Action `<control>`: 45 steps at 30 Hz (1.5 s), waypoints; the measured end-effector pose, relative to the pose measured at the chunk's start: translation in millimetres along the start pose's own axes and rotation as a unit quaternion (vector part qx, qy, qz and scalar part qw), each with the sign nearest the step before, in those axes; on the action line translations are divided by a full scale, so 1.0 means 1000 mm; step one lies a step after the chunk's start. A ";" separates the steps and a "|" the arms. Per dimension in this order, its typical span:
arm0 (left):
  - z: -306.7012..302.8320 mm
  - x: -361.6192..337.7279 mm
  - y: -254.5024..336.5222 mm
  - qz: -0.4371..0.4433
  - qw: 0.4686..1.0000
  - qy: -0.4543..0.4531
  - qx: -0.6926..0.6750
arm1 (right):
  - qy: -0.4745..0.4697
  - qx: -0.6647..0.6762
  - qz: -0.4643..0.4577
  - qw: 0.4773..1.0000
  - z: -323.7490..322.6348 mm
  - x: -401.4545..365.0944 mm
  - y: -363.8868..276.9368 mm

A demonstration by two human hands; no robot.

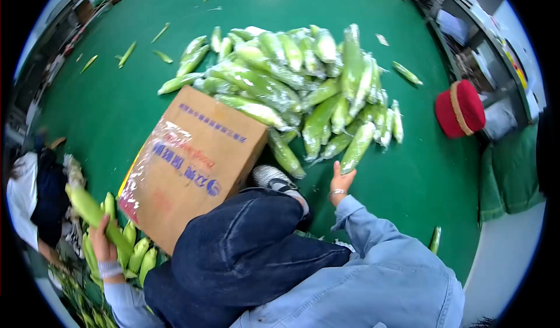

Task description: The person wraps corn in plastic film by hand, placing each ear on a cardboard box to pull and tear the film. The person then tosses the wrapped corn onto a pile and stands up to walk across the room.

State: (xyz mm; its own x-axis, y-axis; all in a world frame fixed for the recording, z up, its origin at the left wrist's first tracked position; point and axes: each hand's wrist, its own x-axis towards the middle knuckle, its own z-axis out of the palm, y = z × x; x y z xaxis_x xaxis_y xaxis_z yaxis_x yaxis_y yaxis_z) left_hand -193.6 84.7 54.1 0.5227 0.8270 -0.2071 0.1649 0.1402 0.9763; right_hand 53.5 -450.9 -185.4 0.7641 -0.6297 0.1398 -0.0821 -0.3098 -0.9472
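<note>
My left hand point(104, 243) is closed around an ear of corn in its green husk point(87, 205), above several more unwrapped ears point(140, 255) at the lower left. Out to the right, my right hand point(342, 180) grips the near end of a plastic-wrapped ear of corn point(358, 147). That ear lies at the front edge of a large heap of wrapped corn point(262, 71) on the floor. Between my two hands stands a closed cardboard box point(192, 159) with blue and red printing, close to my knee.
Loose husk pieces point(127, 54) are scattered over the green floor point(175, 7). A red stool-like object point(458, 109) stands by shelving point(466, 42) at the right. Another person point(44, 197) is partly visible at the left edge. Single ears point(407, 73) lie apart from the heap.
</note>
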 end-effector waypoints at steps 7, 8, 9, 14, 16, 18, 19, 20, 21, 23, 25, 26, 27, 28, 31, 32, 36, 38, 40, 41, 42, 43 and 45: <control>0.058 -0.003 0.023 0.174 0.949 -0.058 0.256 | -0.466 -0.362 0.026 0.807 0.009 0.060 -0.001; 0.063 0.000 0.021 0.222 0.924 -0.056 0.306 | -0.527 -0.466 -0.130 0.699 0.016 0.049 -0.073; 0.067 0.004 0.020 0.266 0.885 -0.035 0.381 | -0.523 -0.449 -0.197 0.698 0.032 0.032 -0.112; 0.092 0.041 0.001 0.339 0.814 -0.013 0.472 | -0.507 -0.088 -0.454 0.727 0.148 -0.083 -0.255; 0.099 0.052 -0.003 0.339 0.787 -0.006 0.515 | -0.447 -0.246 -0.510 0.692 0.202 -0.133 -0.271; 0.102 0.059 -0.009 0.335 0.770 0.008 0.543 | -0.403 -0.277 -0.536 0.688 0.247 -0.154 -0.264; 0.100 0.063 -0.012 0.332 0.766 0.005 0.551 | -0.456 -0.313 -0.536 0.638 0.261 -0.159 -0.267; 0.099 0.067 -0.015 0.332 0.767 0.008 0.550 | -0.503 -0.348 -0.534 0.583 0.273 -0.159 -0.268; 0.098 0.071 -0.020 0.312 0.766 0.003 0.562 | -0.502 -0.350 -0.536 0.581 0.281 -0.153 -0.265; 0.098 0.080 -0.031 0.292 0.773 -0.016 0.563 | -0.832 -0.254 -0.129 0.476 0.275 -0.130 -0.280; 0.100 0.090 -0.044 0.278 0.799 -0.058 0.530 | -0.867 -0.131 -0.041 0.479 0.283 -0.093 -0.279; 0.102 0.095 -0.047 0.263 0.821 -0.099 0.497 | -0.882 0.001 0.048 0.470 0.288 -0.082 -0.285; 0.103 0.099 -0.051 0.267 0.818 -0.137 0.490 | -0.880 -0.001 0.051 0.471 0.295 -0.079 -0.289; 0.108 0.099 -0.047 0.264 0.819 -0.142 0.490 | -0.860 0.078 0.007 0.504 0.298 -0.080 -0.298; 0.123 0.094 -0.040 0.279 0.770 -0.205 0.536 | -0.776 0.260 -0.165 0.550 0.304 -0.144 -0.307; 0.125 0.096 -0.040 0.275 0.771 -0.200 0.538 | -0.758 0.230 -0.251 0.557 0.306 -0.175 -0.302; 0.107 0.101 -0.049 0.327 0.759 -0.203 0.526 | -0.609 0.142 -0.589 0.512 0.295 -0.223 -0.285; 0.092 0.080 -0.043 0.451 0.736 -0.024 0.504 | -0.573 0.128 -0.640 0.496 0.295 -0.221 -0.284; 0.058 0.060 -0.062 0.477 0.669 0.038 0.568 | -0.535 0.110 -0.683 0.485 0.295 -0.219 -0.279; 0.052 0.049 -0.064 0.446 0.673 0.009 0.589 | -0.531 0.068 -0.706 0.464 0.297 -0.219 -0.279; 0.048 0.040 -0.066 0.413 0.677 -0.017 0.609 | -0.526 0.024 -0.728 0.440 0.299 -0.219 -0.280; 0.046 0.032 -0.074 0.366 0.675 0.014 0.641 | -0.534 -0.017 -0.729 0.428 0.300 -0.222 -0.283; 0.034 0.039 -0.093 0.267 0.687 0.004 0.676 | -0.552 -0.048 -0.714 0.428 0.303 -0.223 -0.293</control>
State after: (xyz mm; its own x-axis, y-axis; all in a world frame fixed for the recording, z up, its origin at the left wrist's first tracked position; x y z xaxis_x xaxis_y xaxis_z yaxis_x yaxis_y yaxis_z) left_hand -160.0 85.1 -46.6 0.8076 0.5667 0.1633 0.5793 -0.8141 -0.0396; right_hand 100.8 -3.5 -26.2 -0.0879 0.9543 0.2855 0.9875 0.1212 -0.1012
